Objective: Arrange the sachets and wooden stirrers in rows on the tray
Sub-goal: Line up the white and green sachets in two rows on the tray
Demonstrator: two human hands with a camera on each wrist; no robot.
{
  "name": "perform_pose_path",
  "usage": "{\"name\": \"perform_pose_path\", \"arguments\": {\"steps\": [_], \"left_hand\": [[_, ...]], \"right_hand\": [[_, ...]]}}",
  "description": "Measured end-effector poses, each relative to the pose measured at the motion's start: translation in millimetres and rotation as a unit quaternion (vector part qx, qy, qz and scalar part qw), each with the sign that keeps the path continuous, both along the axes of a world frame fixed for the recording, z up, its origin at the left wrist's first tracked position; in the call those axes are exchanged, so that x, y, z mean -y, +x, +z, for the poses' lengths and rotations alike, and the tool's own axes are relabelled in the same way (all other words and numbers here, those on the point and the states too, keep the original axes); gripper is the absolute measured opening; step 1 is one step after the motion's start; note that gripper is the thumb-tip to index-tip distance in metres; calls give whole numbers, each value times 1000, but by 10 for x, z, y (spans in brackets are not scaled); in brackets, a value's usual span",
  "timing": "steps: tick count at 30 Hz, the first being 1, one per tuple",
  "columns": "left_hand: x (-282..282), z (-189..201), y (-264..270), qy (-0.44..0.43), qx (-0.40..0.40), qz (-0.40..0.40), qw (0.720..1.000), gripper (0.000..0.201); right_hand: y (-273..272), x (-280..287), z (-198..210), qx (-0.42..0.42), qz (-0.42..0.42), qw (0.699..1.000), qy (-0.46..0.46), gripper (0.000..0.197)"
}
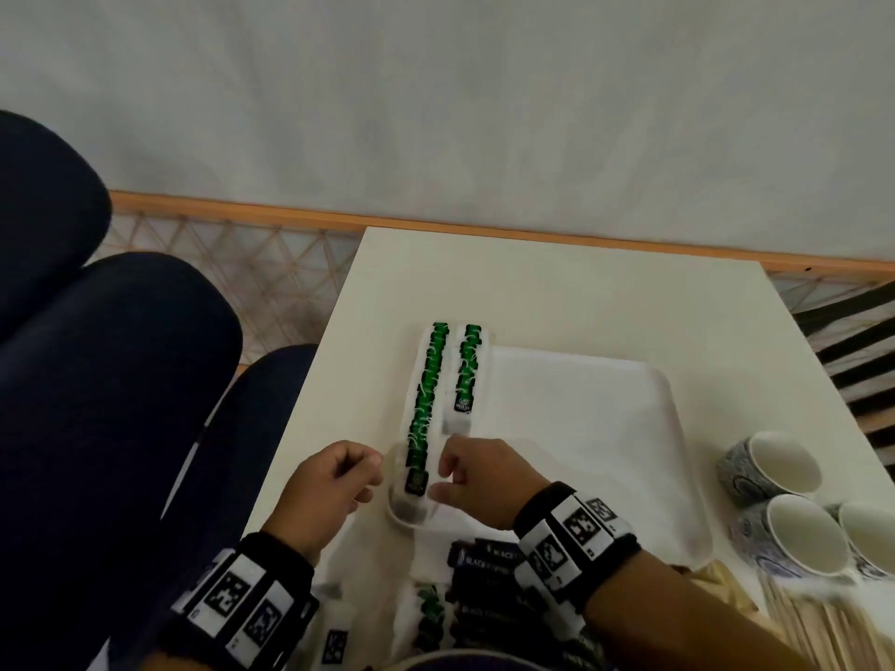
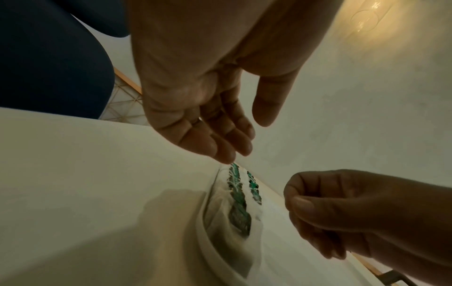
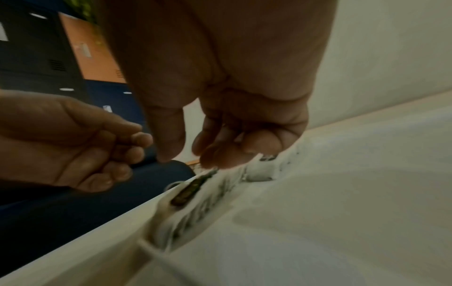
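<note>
A white tray (image 1: 581, 428) lies on the white table (image 1: 557, 293). Two rows of green-and-white sachets run along its left side: a long left row (image 1: 426, 404) and a shorter right row (image 1: 467, 370). My left hand (image 1: 370, 477) hovers just left of the long row's near end, fingers relaxed and holding nothing. My right hand (image 1: 443, 479) hovers just right of that end, loosely curled, thumb apart, nothing seen in it. The left wrist view shows the rows (image 2: 238, 203) below the bare left hand (image 2: 249, 137). In the right wrist view the right hand (image 3: 190, 156) is above the nearest sachet (image 3: 188, 190).
Loose black sachets (image 1: 484, 564) and green ones (image 1: 426, 607) are piled at the table's near edge. Wooden stirrers (image 1: 823, 622) lie at the near right, behind them three blue-patterned cups (image 1: 775, 467). Dark blue chairs (image 1: 121, 380) stand to the left.
</note>
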State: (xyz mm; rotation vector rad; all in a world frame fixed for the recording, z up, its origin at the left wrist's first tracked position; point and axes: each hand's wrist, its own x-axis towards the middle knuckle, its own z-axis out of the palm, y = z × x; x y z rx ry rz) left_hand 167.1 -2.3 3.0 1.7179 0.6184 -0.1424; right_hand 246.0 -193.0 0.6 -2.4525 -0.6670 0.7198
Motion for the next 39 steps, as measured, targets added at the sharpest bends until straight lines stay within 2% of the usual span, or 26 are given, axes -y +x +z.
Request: {"name": "perform_pose_path", "arguments": {"steps": [2, 5, 9, 12, 17, 22, 24, 26, 28, 31, 36, 39], "left_hand": [[-11, -32, -147, 40, -8, -42, 998, 9], [-58, -121, -407, 161, -31, -129, 978, 5], [-89, -177, -759, 248, -74, -215, 942, 10], [-74, -173, -970, 276, -95, -246, 924, 15], [-72, -171, -1257, 324, -124, -258, 902, 24], [-17, -197, -1482, 361, -195, -306, 859, 29], [45, -200, -1529, 377, -210, -357, 829, 27], [108, -218, -1545, 393, -224, -396, 799, 33], [173, -258, -1548, 408, -224, -410, 784, 35], [237, -361, -1542, 428, -199, -382, 795, 39], [273, -469, -1451, 425, -164, -330, 827, 59], [292, -451, -1393, 417, -149, -303, 844, 51]], "right_hand": [[-199, -11, 56, -12, 67, 997, -22, 26], [-472, -1, 19, -25, 144, 987, -70, 39], [-768, -22, -109, 27, 213, 965, -153, 72], [-914, -84, -169, 80, 250, 946, -192, 80], [-1027, -118, -186, 114, 217, 952, -183, 75], [-1117, -119, -184, 123, 197, 958, -169, 59], [-1155, -123, -197, 131, 195, 958, -164, 48], [-1187, -121, -209, 137, 197, 957, -161, 42], [-1221, -113, -228, 132, 195, 960, -153, 42], [-1249, -107, -231, 119, 187, 965, -142, 42], [-1223, -126, -198, 106, 186, 964, -159, 24], [-1198, -129, -153, 102, 170, 969, -146, 14]]}}
